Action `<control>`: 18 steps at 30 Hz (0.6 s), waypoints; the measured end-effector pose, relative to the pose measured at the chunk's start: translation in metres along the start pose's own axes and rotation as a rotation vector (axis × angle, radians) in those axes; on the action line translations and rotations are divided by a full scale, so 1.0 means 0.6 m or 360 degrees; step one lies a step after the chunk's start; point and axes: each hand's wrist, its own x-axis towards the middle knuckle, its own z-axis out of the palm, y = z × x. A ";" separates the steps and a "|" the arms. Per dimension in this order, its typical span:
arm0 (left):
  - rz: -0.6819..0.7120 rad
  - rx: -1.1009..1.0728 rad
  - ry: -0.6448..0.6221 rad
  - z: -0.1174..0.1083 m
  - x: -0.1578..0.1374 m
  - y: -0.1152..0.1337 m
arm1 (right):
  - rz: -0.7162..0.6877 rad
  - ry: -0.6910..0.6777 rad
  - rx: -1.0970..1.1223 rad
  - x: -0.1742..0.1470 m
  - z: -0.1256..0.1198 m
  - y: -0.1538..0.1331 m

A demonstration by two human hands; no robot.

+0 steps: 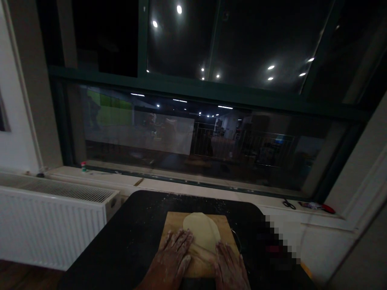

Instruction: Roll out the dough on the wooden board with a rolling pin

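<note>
A flattened oval sheet of pale dough (202, 229) lies on a wooden board (173, 219). What looks like a thin wooden rolling pin (204, 253) crosses the near part of the dough, its ends hidden beneath my hands. My left hand (173, 255) lies over the pin's left end, floury fingers stretched forward and slightly apart. On the opposite end rests my right hand (229, 264), also flat with extended fingers and dusted with flour. Neither palm's contact with the pin is visible.
The board sits on a dark table (121, 241) with flour scattered near its far edge. A white radiator (54, 221) stands at left. Beyond the table, the windowsill holds black scissors (288, 204), a red item (328, 208) and a small red-topped container (84, 166).
</note>
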 end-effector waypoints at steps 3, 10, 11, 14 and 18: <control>-0.0068 -0.0049 -0.0010 0.018 0.056 -0.007 | -0.0032 -0.0236 -0.0011 0.089 -0.046 0.009; -0.0543 -0.0002 -0.0212 0.070 0.221 -0.080 | 0.0390 -0.0656 -0.0044 0.307 -0.054 -0.003; -0.0573 0.0007 -0.0216 0.075 0.236 -0.088 | 0.0413 -0.0686 -0.0042 0.325 -0.046 -0.003; -0.0603 0.0013 -0.0229 0.087 0.252 -0.098 | 0.0391 -0.0751 -0.0035 0.343 -0.029 0.002; -0.0557 0.0001 -0.0222 0.087 0.216 -0.075 | 0.0340 -0.0786 -0.0046 0.302 -0.046 0.006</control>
